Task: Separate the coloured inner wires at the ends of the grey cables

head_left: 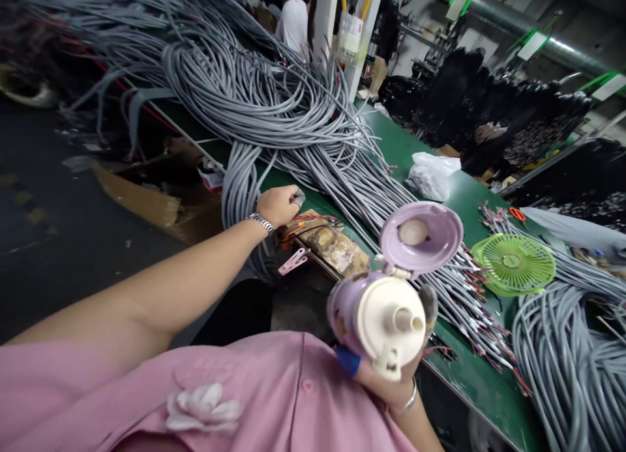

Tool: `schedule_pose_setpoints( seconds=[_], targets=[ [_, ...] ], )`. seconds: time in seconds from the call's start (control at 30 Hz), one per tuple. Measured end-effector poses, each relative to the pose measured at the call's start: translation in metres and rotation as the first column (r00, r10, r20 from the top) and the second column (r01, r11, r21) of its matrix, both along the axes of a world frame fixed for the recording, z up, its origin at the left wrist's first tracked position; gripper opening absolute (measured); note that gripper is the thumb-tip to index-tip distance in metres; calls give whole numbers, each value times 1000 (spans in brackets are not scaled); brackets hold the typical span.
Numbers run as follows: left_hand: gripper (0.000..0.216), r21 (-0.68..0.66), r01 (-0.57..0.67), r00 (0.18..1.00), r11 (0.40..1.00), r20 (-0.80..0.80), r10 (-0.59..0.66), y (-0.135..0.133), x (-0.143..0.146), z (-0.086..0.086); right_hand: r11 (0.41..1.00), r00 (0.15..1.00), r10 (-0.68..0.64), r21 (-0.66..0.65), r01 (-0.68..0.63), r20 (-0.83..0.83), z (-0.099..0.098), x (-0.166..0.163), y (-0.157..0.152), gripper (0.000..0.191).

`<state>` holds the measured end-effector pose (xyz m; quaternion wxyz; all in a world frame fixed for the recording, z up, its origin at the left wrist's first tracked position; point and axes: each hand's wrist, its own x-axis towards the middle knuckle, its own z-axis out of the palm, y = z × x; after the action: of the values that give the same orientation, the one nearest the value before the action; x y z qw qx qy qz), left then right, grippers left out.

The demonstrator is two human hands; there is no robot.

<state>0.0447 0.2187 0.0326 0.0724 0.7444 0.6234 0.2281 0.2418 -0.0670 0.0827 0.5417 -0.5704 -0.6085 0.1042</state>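
Observation:
In my right hand (391, 387) is a lilac drinking bottle (347, 308), tilted so its top faces me. Its lilac lid (423, 237) is flipped up on a hinge, baring a cream-coloured top (391, 321) with a spout. A blue covering is on my right thumb, and a grey one on a finger behind the bottle. My left hand (278, 205), with a metal watch at the wrist, is closed into a fist at the table edge, beside a hanging loop of grey cables (240, 184). I see nothing in its fingers, though the palm is hidden.
Large coils of grey cable (244, 100) lie across the green table (513, 400). A taped block with wires (327, 240) and a pink clothes peg (294, 261) sit at its edge. Rightward are a green fan (513, 264), orange-handled scissors (517, 213) and a plastic bag (433, 175).

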Motion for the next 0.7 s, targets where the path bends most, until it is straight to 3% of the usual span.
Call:
schedule_pose_setpoints(
  seconds=[0.13, 0.27, 0.53, 0.7],
  targets=[
    [30, 21, 11, 1000, 1000, -28, -10, -1, 0, 1, 985, 988, -147, 87, 151, -48, -3, 21, 17, 111],
    [28, 7, 12, 997, 1000, -71, -11, 0, -2, -1, 969, 964, -243, 25, 247, -105, -11, 41, 32, 111],
    [29, 22, 28, 991, 999, -128, -25, 6, -5, -14, 972, 897, -227, -28, 234, -380, -18, 59, 42, 108],
    [32, -114, 14, 996, 993, -86, -23, 6, -5, -12, 975, 877, -220, -69, 211, -427, -20, 64, 33, 106]
  ],
)
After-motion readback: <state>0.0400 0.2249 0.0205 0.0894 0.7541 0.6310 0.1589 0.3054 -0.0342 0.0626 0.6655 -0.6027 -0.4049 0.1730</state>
